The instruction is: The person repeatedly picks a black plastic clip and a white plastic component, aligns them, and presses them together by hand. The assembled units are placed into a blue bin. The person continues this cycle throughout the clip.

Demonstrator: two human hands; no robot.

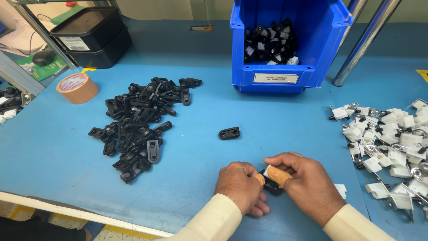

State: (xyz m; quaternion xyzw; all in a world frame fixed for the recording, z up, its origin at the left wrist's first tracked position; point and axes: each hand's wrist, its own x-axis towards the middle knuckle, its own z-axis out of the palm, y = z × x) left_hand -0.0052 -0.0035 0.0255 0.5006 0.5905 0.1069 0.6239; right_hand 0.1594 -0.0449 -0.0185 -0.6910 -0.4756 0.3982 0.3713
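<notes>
Head view: the left hand [238,184] and right hand [304,182] meet near the front edge of the blue table [53,147], fingers of both clamped together on a small black-and-white part [270,182]. A loose black bracket [229,133] lies beyond them.

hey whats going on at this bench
A person is pressing a small black plastic part between both hands: the left hand and right hand meet over it near the front of the blue table. A pile of black brackets lies to the left, one loose bracket mid-table, white and metal clips to the right, and a blue bin behind.
</notes>
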